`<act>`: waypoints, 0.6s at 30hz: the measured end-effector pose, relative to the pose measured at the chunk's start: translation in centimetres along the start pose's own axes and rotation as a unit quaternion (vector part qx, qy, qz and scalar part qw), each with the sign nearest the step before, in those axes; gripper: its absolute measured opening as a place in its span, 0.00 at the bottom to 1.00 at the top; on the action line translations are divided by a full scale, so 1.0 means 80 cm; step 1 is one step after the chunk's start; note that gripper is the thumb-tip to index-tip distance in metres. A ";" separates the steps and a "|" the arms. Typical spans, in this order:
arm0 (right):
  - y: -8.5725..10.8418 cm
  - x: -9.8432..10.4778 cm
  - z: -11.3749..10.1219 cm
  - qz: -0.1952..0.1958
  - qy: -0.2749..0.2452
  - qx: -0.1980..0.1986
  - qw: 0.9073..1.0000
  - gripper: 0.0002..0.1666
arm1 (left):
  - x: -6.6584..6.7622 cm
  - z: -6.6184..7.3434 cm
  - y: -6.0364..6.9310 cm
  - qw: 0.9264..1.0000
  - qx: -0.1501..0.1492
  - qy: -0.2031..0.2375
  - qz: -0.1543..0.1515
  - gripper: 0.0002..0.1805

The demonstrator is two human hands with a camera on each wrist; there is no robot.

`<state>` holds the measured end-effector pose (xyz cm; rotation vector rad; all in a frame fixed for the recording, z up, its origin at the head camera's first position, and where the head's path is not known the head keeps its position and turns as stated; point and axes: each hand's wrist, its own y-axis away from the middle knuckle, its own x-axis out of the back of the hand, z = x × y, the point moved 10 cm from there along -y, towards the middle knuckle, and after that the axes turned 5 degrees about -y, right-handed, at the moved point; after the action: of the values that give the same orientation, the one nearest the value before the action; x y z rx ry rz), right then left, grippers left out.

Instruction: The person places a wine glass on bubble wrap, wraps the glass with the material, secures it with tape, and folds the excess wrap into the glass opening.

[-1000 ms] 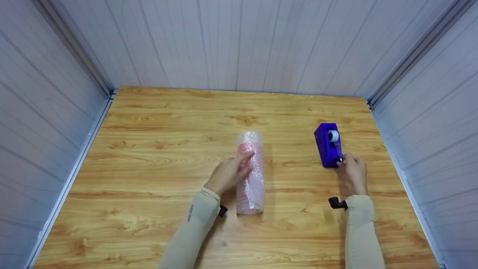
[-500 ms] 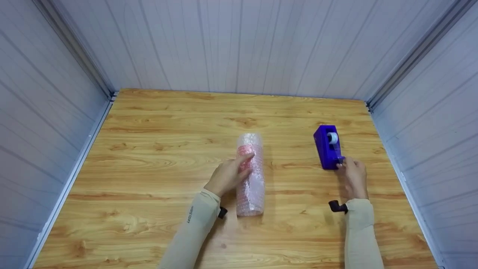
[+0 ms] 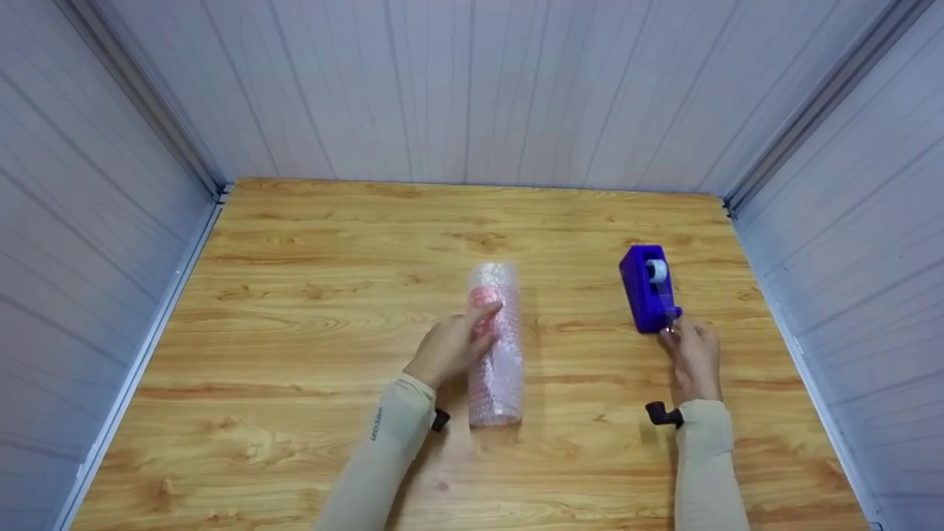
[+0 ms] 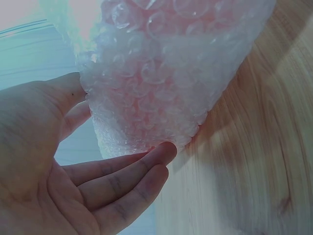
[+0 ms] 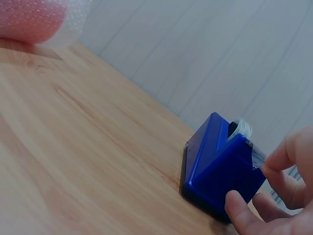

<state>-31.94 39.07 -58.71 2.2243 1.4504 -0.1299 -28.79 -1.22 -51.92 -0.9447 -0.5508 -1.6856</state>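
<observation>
Head view, hands [image 3: 451,346] [image 3: 696,359] holding bubble wrap [image 3: 500,383], tape [image 5: 257,157]

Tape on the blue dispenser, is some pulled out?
Yes, pulled out a bit: the right wrist view shows a clear tape strip reaching from the blue tape dispenser to the pinching right hand.

Marking: one line of small dark lettering [image 3: 377,424] on the beige left sleeve [image 3: 361,461], seen in the head view. Position: toward the left edge of the sleeve, just short of its far end at the wrist. Orientation: lengthwise along the forearm, reading from near to far. Legend: first word "Let's"; second word apparently "Slim", though its characters are too small and blurred to confirm.
</observation>
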 end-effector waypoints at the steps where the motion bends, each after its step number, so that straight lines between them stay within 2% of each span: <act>1: 0.000 0.001 0.003 0.000 -0.005 -0.008 1.000 0.16 | 0.000 0.000 0.000 1.000 0.001 -0.001 0.000 0.28; 5: 0.001 0.006 0.016 0.007 -0.016 -0.043 0.999 0.10 | -0.001 0.000 0.000 1.000 0.003 0.003 -0.002 0.28; 8: -0.001 0.006 0.025 0.007 -0.052 -0.064 0.997 0.09 | -0.002 0.000 0.001 1.000 0.004 0.001 0.000 0.28; 12: -0.003 0.004 0.031 -0.001 -0.113 -0.087 0.990 0.09 | -0.001 0.001 0.001 1.000 0.000 -0.009 0.007 0.28; 18: -0.003 -0.004 0.037 -0.015 -0.156 -0.125 0.980 0.10 | 0.000 -0.001 0.003 1.000 0.004 -0.005 0.013 0.28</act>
<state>-31.78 37.60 -61.32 1.8836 1.2533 -0.2781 -28.62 -1.38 -51.98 -0.9509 -0.5486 -1.6562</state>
